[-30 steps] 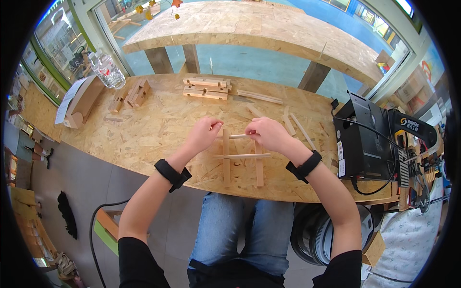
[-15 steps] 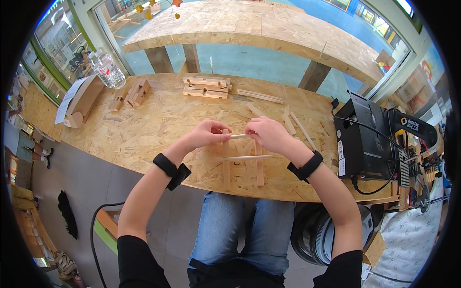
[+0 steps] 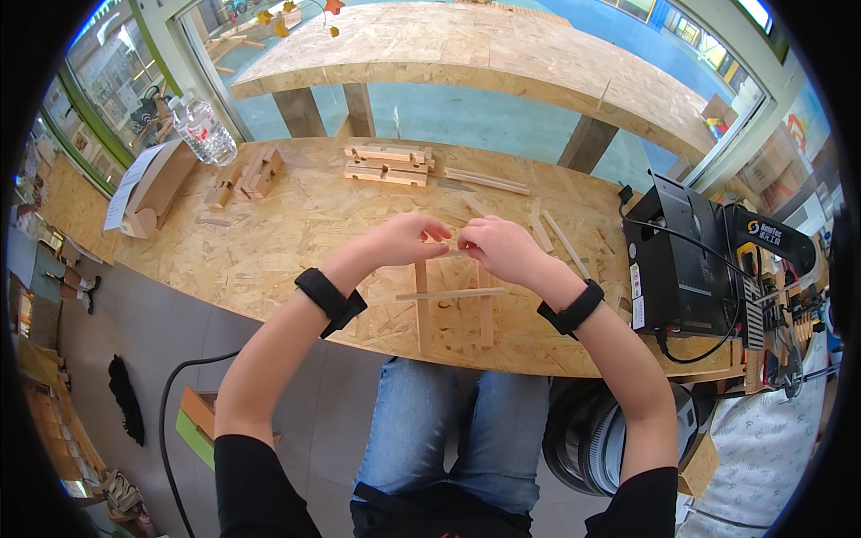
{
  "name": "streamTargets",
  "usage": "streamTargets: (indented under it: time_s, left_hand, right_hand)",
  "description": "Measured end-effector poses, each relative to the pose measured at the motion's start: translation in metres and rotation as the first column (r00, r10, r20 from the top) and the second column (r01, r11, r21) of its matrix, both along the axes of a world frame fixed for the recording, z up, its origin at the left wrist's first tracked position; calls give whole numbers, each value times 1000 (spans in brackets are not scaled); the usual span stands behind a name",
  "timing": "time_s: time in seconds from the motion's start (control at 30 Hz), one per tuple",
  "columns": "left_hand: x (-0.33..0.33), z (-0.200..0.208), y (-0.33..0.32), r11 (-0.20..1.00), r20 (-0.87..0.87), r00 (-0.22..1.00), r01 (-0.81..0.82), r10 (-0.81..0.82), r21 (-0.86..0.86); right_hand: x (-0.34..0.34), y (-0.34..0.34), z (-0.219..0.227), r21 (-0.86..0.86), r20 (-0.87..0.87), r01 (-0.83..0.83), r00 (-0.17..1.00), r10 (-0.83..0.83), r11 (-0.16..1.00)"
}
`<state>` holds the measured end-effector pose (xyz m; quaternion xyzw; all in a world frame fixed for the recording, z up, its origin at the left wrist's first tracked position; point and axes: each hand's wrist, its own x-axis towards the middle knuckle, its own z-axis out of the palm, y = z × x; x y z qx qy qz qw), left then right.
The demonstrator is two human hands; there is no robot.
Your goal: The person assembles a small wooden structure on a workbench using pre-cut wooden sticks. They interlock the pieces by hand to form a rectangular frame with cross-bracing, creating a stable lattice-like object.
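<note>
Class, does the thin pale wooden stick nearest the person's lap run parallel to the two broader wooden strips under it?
No, the stick crosses over the left strip and right strip.

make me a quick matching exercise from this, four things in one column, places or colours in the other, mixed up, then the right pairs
Things
1. plastic bottles
2. thin wooden stick
3. black machine
4. jeans

Places or colours
A. at the right end of the workbench
B. blue
C. beside the cardboard box
D. lying across two wooden strips

Right pairs
1-C
2-D
3-A
4-B
</note>
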<state>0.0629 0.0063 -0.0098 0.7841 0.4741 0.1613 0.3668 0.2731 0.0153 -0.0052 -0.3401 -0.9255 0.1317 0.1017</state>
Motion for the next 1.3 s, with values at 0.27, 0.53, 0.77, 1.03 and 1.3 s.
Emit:
streamTargets:
  time_s: [0.27,0.53,0.77,1.03,1.3]
  left_hand:
    - [20,-21,-6,995,65,997,-37,31,95]
    - [13,-27,-13,995,120,989,-87,80,53]
    - [18,-30,-20,981,153,977,-167,150,103]
    - [22,-38,-29,962,268,946,-228,182,149]
    - [27,-37,-29,942,226,947,-273,228,196]
  right_hand:
    - [5,-3,-5,71,-160,45,987,-33,996]
    - [16,-20,-7,-420,-142,408,853,-502,811]
    - [8,-23,-35,-369,-289,419,796,-531,830]
    - [1,-34,-11,-433,-181,476,787,-591,766]
    - [10,-23,-36,-424,-337,439,735,-588,792]
